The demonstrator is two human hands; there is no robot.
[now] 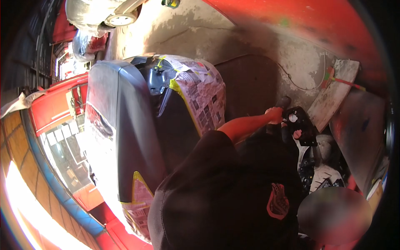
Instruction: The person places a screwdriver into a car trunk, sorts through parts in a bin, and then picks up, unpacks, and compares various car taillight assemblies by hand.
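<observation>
My left hand (274, 115) reaches out from a short black sleeve, its fingers closed. It is at the near edge of a dark, flat, tray-like object (307, 132) that carries a whitish and a pinkish round patch. What the fingers grip is too dark and small to make out. I cannot pick out my right hand. Left of my arm stands a car body with a dark grey panel (139, 125). Masking newspaper (204, 98), edged with yellow tape (177, 87), covers part of it.
A worn board (338, 93) leans by the red wall (287, 21), with a large grey panel (360, 129) beside it. A thin hose (287, 76) runs over the stained floor. Another plastic-wrapped vehicle (93, 14) stands at the back. Dark clutter (327, 177) lies right of me.
</observation>
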